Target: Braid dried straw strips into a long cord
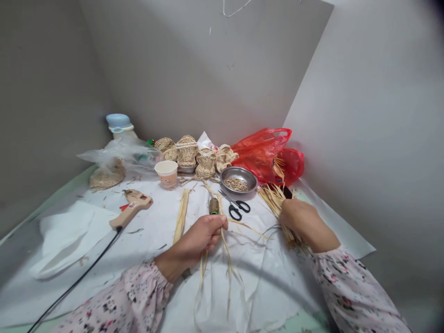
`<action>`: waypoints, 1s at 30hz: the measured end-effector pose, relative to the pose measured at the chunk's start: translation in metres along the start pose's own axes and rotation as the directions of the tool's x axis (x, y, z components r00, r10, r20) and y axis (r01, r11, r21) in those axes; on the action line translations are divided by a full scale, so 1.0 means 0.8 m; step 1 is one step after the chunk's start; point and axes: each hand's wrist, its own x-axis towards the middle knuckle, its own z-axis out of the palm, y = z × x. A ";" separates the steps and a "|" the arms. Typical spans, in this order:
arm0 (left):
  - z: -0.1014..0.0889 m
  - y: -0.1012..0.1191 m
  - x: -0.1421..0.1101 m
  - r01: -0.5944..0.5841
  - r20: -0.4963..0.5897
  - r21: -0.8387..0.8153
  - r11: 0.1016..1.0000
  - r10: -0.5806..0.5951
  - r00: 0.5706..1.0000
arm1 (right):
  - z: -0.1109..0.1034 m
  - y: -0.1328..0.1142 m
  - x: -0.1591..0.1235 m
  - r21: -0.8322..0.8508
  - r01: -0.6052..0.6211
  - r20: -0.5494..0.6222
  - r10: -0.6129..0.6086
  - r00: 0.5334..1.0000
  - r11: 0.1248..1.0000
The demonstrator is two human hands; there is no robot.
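My left hand (197,236) is closed around a thin braided straw cord (222,245), with loose strands hanging toward me below it. Just above my fist stands a small brown-and-green cylinder (214,206), possibly a spool, and I cannot tell what it is exactly. My right hand (298,218) grips a bundle of dried straw (275,203), whose ends fan out to the far side of my fingers. Steel scissors with black handles (236,206) lie on the white sheet between my hands, nearer the right one.
A hot glue gun (132,208) with a black cord (79,277) lies left, near a flat straw bundle (181,217). Behind stand woven straw pieces (187,150), a steel bowl (238,179), a paper cup (166,173), a red plastic bag (267,155) and a clear plastic bag (121,155). Walls close in on both sides.
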 end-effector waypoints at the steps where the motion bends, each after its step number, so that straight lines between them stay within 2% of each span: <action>1: -0.001 -0.001 0.000 0.001 0.008 -0.006 1.000 -0.001 1.000 | 0.000 0.000 0.001 0.001 0.005 0.011 -0.005 1.000 1.000; 3: -0.002 -0.002 0.001 0.004 0.018 -0.018 1.000 -0.003 1.000 | -0.003 0.002 0.003 0.017 0.006 0.028 -0.007 1.000 1.000; 8: -0.004 -0.002 0.003 0.010 0.029 -0.053 0.999 -0.008 1.000 | -0.009 0.009 0.004 0.054 0.025 -0.012 -0.024 1.000 0.998; 15: -0.002 0.000 0.002 0.020 0.021 -0.064 0.998 -0.019 1.000 | -0.006 0.006 0.004 0.022 0.012 0.104 -0.015 0.994 1.000; 18: -0.002 0.000 0.001 0.016 0.030 -0.073 0.997 -0.014 0.999 | -0.010 0.010 0.007 0.089 0.044 0.055 -0.049 0.997 0.995; 21: -0.003 -0.001 0.002 0.012 0.033 -0.078 0.997 -0.009 0.999 | -0.018 0.015 0.005 0.233 0.157 -0.057 -0.148 0.987 0.960; 23: -0.004 -0.002 0.002 0.017 0.035 -0.086 0.996 -0.014 0.999 | -0.026 0.015 -0.002 0.411 0.238 -0.096 -0.218 0.971 0.880; 24: -0.005 -0.002 0.003 0.019 0.034 -0.092 0.996 -0.016 0.999 | -0.030 0.014 -0.006 0.523 0.267 -0.103 -0.251 0.962 0.809; 27: -0.005 -0.002 0.003 0.024 0.027 -0.119 0.993 -0.021 0.999 | -0.041 -0.002 -0.023 0.821 0.288 -0.158 -0.290 0.944 0.493; 29: -0.004 -0.001 0.003 0.030 0.026 -0.140 0.990 -0.027 0.999 | -0.041 -0.020 -0.032 0.900 0.319 -0.252 -0.243 0.937 0.298; 30: -0.004 0.000 0.002 0.037 0.027 -0.149 0.988 -0.033 0.999 | -0.038 -0.031 -0.036 0.906 0.356 -0.312 -0.206 0.927 0.228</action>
